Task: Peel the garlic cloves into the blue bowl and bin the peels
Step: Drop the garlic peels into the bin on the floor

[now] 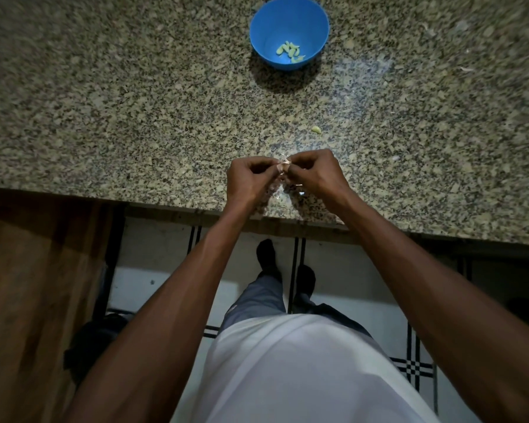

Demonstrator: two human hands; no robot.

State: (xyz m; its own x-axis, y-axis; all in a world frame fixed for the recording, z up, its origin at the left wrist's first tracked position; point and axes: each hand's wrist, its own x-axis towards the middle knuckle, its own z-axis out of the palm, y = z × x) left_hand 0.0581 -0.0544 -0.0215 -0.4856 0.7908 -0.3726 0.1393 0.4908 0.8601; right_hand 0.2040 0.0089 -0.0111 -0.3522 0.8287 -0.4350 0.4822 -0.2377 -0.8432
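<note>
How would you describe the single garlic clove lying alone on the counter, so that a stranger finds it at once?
Start at the blue bowl on the granite counter. Come toward the hands; the loose clove lies bare on the stone, nearer the right hand. Unlike the peeled cloves in the bowl, it lies alone.

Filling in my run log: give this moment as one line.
phase: peeling | left hand and right hand: pinch garlic clove | blue bowl: peeled cloves inside | loose clove: on counter

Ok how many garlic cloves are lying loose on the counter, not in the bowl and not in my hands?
1. A single peeled clove lies on the granite counter, between the blue bowl and the hands. Pale flecks further right are too small to tell.
</note>
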